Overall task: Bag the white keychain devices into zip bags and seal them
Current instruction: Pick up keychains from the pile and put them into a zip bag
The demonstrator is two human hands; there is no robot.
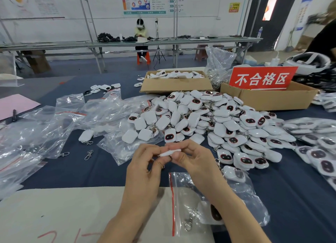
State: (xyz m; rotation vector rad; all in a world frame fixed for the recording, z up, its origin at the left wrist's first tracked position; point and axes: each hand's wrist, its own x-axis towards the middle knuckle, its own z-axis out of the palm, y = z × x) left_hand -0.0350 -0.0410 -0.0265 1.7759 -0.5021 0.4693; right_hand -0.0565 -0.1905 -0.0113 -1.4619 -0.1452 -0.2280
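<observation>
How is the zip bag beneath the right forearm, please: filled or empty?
Filled: a device and its metal clasp show through the zip bag.

Both hands meet over the dark table cloth (94, 172): the left hand (143, 163) and the right hand (193, 160) pinch one white device (170, 152) edge-on between their fingertips. Under the right forearm lies a zip bag (183, 185) with a device and clasp inside. Beyond the hands is a big pile of devices (218, 122), with empty bags (101, 110) to its left. Behind it stand an open box (174, 85) of devices and a second box (269, 98) carrying a red sign (261, 78).
</observation>
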